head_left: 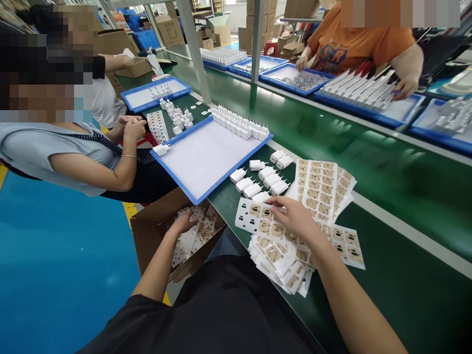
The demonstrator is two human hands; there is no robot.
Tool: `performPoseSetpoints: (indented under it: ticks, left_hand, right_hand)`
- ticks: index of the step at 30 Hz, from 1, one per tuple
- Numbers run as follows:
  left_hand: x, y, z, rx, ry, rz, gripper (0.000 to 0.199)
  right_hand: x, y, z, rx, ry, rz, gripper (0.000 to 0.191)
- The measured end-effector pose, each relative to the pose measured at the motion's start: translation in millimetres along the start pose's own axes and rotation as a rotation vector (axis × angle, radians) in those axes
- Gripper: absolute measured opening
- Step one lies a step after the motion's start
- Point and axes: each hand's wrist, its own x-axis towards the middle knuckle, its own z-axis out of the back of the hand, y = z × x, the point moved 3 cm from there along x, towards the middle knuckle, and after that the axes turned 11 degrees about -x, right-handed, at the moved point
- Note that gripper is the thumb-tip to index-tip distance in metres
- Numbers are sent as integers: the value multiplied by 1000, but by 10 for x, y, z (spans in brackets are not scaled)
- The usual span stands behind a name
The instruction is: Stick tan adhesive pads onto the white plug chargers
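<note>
My right hand point(295, 219) holds a sheet of die-cut stickers point(246, 216) by its upper edge, thumb on its face. The sheet lies across a loose pile of similar sheets point(276, 263), and more sticker sheets point(317, 187) fan out beyond it. Several white plug chargers point(272, 180) lie on the bench just past my fingers. My left hand point(183, 223) is at the mouth of a cardboard box point(149, 236), fingers stretched out and apparently holding nothing. Used-looking sticker sheets and scraps point(199, 228) lie inside the box.
A blue-rimmed tray point(206, 162) on the green bench point(398, 255) carries rows of chargers along its far side. A seated person point(84, 157) works at my left; another in orange point(361, 44) stands across. A metal post point(193, 54) rises from the bench.
</note>
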Motion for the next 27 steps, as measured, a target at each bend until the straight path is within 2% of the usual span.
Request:
performPoseSetpoints:
  ticks: [2,4,5,6,8,9,10,11,13,15,16,19,21,27]
  left_hand:
    - [-121,-175,-48,-21,104,-52,46]
    - [-301,-426,-97,-76,252,-179,44]
    - [-390,-571,-113,-123,289,-260,42]
    - [-466,-722,-122,-195,276,-349,41]
    - [-561,-1019,-131,-401,123,-529,39]
    - [-581,-1147,-155,-509,44,-594,43]
    - [-584,-1262,-207,-609,27,-635,52]
    - [-573,-1362,-288,-696,75,-646,63]
    - [-535,-1507,-498,-817,283,-572,78]
    - [-510,-1579,-679,-923,428,-464,74]
    - [-503,-1595,-738,-976,442,-433,71]
    - [-507,-1616,-814,-1071,398,-420,65]
    - [-528,-1628,-816,-1072,375,-428,63]
    - [-609,-1666,-761,-955,321,-551,61]
  right_hand:
    - [-18,22,59,73,-1,24,21]
    - [-34,31,107,113,-6,49,22]
    - [-42,30,129,128,-8,55,22]
    - [-50,29,151,146,-9,61,23]
    - [-67,28,198,198,-10,72,23]
    - [-76,30,225,227,-14,79,23]
    - [-85,33,252,253,-17,84,23]
    - [-96,37,278,269,-23,86,22]
    - [-117,54,328,268,-51,84,22]
    - [-141,99,373,218,-128,115,21]
    - [-155,136,392,176,-187,158,20]
    - [-195,285,400,33,-331,365,17]
    - [-205,357,360,-13,-355,463,16]
    - [-182,373,259,43,-331,506,12]
